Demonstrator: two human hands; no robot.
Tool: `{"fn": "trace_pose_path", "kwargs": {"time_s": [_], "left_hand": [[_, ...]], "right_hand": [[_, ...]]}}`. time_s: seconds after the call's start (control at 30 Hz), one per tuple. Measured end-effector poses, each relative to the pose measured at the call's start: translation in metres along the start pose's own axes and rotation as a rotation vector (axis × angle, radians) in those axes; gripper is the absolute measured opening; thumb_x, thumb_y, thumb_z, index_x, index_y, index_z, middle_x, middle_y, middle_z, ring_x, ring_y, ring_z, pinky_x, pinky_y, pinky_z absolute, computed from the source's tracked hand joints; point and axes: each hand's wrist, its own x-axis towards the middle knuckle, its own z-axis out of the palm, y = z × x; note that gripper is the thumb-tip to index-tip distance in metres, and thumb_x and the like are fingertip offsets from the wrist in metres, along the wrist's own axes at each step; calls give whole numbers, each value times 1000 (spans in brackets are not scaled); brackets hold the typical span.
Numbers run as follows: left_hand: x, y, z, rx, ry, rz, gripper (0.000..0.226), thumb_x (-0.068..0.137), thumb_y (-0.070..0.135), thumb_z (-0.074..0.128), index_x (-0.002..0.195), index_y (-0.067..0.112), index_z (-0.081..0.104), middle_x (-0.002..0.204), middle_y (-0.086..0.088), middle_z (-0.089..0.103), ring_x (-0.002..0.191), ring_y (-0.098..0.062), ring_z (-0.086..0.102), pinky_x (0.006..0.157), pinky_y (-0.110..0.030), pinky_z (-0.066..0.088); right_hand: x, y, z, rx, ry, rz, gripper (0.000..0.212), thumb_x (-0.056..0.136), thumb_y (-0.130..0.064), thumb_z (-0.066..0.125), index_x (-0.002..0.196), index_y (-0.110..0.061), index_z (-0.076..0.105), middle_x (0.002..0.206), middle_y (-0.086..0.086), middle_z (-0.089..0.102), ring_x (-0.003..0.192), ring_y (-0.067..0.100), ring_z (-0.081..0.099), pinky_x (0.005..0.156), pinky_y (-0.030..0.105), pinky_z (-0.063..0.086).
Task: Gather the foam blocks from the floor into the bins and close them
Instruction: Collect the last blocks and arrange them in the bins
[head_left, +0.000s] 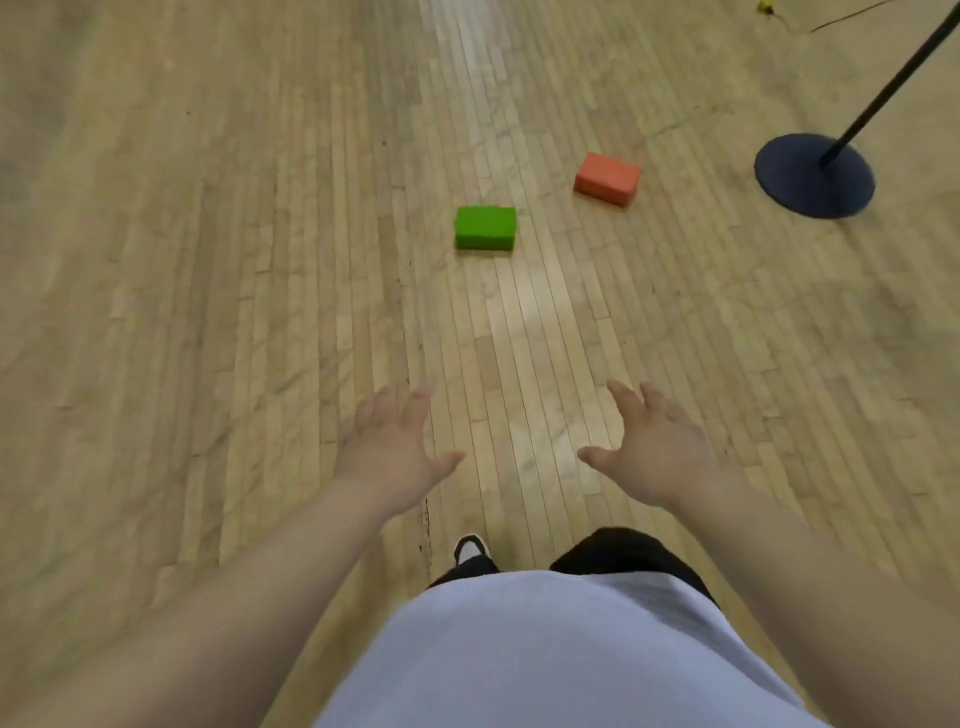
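Blocks: green rectangular foam block (485, 227) and orange rectangular foam block (607, 178) lie flat on the pale wood-strip floor (208, 260), apart, the orange one farther off to the right.
Left hand (389, 447): stretched forward above the floor, grip wide, fingers spread, holding nothing.
Right hand (654, 447): likewise spread and bare, well short of both blocks.
Stand: dark round base (814, 175) with slanting pole, right of the orange block.

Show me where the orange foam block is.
In the head view, the orange rectangular foam block lies on the wooden floor right of centre, between the green rectangular foam block and the round black stand base, touching neither.
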Motion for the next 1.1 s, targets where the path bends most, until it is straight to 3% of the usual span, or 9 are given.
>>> {"fn": "trace_pose_path", "kwargs": {"time_s": [0.3,0.6,0.77,0.93,1.1], "left_hand": [[182,39,-62,15,-56,-17,95,90,79,45,161,39,-4,170,-12,4,156,-36,6,125,-53,10],[359,120,-135,-33,-88,-210,94,91,78,47,162,37,1,170,-9,6,156,-33,9,124,-52,14],[457,142,-181,-91,-65,-239,94,89,77,49,161,37,4,168,-12,14,154,-34,14,122,-54,20],[595,148,-206,-168,-102,-236,94,89,77,48,161,39,0,170,-9,3,156,-33,3,124,-55,11],[746,159,-230,-157,-166,-195,97,89,77,48,162,37,-2,170,-10,5,156,-34,6,125,-54,14]], "right_hand": [[182,3,-74,38,-41,13,99,86,-71,59,163,-36,6,171,8,8,155,33,16,122,50,25],[409,10,-204,-119,-122,-209,100,87,-71,57,163,-35,3,171,11,7,155,35,15,122,54,23],[521,-1,-277,-211,-126,-281,100,87,-71,57,163,-33,4,170,13,11,152,38,21,119,55,30],[653,-16,-321,-266,-161,-269,99,87,-69,58,162,-34,4,171,12,8,153,38,18,120,53,26],[784,-24,-351,-315,-210,-211,98,88,-67,58,162,-35,3,170,11,8,153,37,19,120,52,26]]}}
